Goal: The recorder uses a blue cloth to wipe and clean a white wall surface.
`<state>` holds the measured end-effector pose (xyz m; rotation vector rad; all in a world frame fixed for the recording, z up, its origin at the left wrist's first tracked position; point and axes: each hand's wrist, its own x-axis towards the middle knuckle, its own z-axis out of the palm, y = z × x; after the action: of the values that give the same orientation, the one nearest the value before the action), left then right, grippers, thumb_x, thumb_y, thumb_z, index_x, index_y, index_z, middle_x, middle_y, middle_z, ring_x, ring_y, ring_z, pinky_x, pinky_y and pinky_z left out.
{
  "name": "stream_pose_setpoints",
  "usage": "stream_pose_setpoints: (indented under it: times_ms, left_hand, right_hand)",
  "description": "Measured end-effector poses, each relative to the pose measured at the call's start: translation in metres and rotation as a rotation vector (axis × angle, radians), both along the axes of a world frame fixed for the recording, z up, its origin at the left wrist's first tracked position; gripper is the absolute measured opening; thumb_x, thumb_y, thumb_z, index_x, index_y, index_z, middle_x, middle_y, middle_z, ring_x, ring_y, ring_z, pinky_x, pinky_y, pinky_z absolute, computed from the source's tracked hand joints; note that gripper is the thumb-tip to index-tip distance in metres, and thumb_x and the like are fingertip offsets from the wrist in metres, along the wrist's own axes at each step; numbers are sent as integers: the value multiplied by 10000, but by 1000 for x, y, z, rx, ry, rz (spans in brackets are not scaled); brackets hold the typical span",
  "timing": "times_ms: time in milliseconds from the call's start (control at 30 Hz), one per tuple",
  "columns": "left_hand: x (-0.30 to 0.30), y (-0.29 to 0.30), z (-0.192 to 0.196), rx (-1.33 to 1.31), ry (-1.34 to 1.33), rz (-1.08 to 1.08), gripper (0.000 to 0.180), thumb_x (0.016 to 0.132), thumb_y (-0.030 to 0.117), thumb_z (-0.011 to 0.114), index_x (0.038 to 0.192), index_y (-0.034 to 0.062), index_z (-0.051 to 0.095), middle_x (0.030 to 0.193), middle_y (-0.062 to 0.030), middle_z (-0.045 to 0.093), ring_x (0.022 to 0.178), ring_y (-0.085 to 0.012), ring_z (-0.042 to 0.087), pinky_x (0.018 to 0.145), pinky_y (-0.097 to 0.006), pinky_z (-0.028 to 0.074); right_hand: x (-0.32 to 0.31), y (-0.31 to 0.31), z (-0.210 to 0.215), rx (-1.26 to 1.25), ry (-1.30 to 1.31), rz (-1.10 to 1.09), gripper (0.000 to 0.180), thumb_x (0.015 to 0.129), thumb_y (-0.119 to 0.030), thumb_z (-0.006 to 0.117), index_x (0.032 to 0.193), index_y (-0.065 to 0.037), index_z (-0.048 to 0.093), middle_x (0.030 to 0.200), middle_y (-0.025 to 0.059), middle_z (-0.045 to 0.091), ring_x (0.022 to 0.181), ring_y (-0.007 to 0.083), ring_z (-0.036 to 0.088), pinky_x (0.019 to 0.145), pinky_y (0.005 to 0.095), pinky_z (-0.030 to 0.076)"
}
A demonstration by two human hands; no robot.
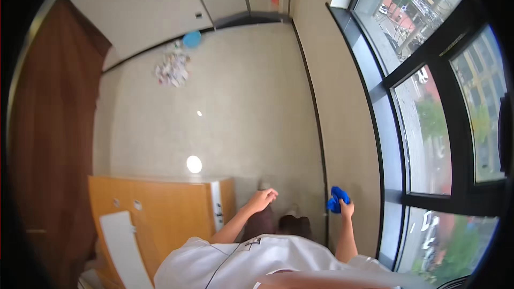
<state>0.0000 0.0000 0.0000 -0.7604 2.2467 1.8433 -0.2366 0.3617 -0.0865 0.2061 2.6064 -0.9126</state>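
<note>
A crumpled bright blue cloth is bunched in my right hand, whose fingers are closed around it. It is held out to my right, beside the wall below the windows. My left hand hangs in front of my body with its fingers loosely bent and slightly apart, and nothing shows in it. Nearest to that hand is the end of a wooden cabinet on my left. Below my hands, my dark-clothed legs stand on the grey floor.
A pile of crumpled paper-like scraps lies on the floor near the far wall, next to a light blue basin. A brown curtain hangs at the left. Dark-framed windows with a sill run along the right.
</note>
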Motion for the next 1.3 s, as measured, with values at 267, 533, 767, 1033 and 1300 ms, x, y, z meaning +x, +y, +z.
stream_pose_setpoints:
  times_ms: [267, 533, 767, 1033, 1300]
  left_hand:
    - [-62, -150, 183, -150, 222, 120, 208, 971, 184, 475, 1057, 45, 603, 903, -85, 684, 799, -161, 658, 740, -289, 517]
    - [-61, -201, 189, -173, 250, 153, 163, 956, 137, 507, 1060, 45, 592, 858, -58, 675, 772, -122, 639, 719, -269, 503]
    - [-89, -232, 163, -70, 211, 215, 162, 952, 135, 510, 1060, 50, 596, 855, -57, 678, 773, -121, 640, 716, -271, 505]
    - [-136, -390, 196, -275, 158, 404, 168, 947, 139, 526, 1064, 37, 592, 866, -55, 659, 784, -124, 622, 720, -282, 491]
    - [-117, -486, 229, -306, 202, 1065, 169, 949, 79, 461, 1048, 11, 581, 848, -67, 645, 785, -123, 614, 712, -265, 493]
  right_hand:
    - [-19, -174, 66, -158, 104, -155, 528, 687, -331, 728, 1070, 21, 638, 937, 196, 679, 895, 315, 656, 813, 384, 497]
    - [-67, -187, 61, -379, 103, -478, 479, 762, -366, 714, 1054, 1, 618, 998, 150, 656, 912, 249, 623, 840, 371, 479]
    - [-138, -270, -4, -566, -22, -370, 480, 772, -253, 731, 1108, 63, 597, 1014, 129, 647, 889, 204, 614, 805, 341, 497]
    - [-234, -551, 11, -836, -313, -110, 377, 849, -245, 684, 1106, 22, 614, 928, 95, 653, 755, 181, 643, 609, 340, 546]
    - [-319, -783, 60, -770, -430, 187, 461, 865, -302, 668, 1155, 46, 582, 952, 81, 633, 813, 195, 630, 677, 331, 525]
